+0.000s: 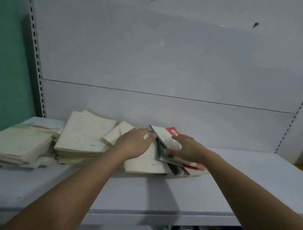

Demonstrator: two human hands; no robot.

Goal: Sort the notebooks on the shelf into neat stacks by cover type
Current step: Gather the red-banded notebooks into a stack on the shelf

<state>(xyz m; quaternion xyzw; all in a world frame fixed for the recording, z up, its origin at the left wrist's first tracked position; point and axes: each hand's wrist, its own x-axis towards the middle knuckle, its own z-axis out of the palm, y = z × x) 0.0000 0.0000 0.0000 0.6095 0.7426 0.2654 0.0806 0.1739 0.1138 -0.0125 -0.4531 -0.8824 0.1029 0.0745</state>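
Two forearms enter the view from the lower edge. Both are bare from elbow to wrist: no sleeves, gloves, watch, bands or rings visible. The left hand (133, 143) and right hand (187, 148) are likewise uncovered.

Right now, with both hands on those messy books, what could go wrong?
The red-and-white notebooks lie fanned and crooked under the right hand, so some could slip out when lifted. They sit on a cream notebook near the shelf's front edge, and a push might slide it off. The left hand is close to the tall cream stack, which already looks uneven and might get bumped.
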